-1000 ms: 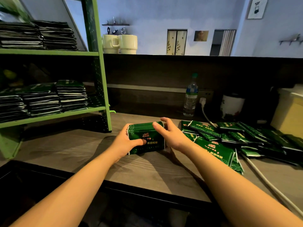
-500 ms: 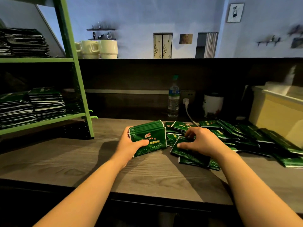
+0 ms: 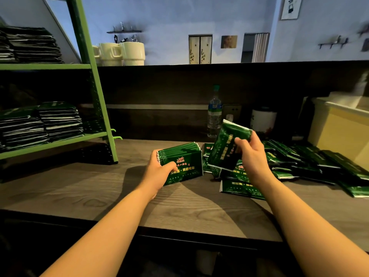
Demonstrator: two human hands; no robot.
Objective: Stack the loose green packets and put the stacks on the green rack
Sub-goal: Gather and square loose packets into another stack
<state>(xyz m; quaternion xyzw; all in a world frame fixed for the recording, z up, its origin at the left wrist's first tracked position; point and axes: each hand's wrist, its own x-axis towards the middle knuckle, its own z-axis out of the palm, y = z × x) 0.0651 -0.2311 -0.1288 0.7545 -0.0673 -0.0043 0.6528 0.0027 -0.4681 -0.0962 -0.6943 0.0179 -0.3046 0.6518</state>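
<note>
Two hands grip packets: left hand [image 3: 159,170] clasps an upright stack [image 3: 180,163] on the counter [image 3: 79,188]; right hand [image 3: 252,156] lifts perhaps several packets [image 3: 225,146].

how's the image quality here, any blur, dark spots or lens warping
Head view: dim overall, the stacks on the green rack nearly black; the packet lifted in the right hand is motion-blurred, while the stack in the left hand reads sharp; forearm shadows cross the table; wide-angle bending slants the rack's upright.

A café or tea-shop counter: stacked mugs [image 3: 127,52], stocked green rack [image 3: 89,80].
</note>
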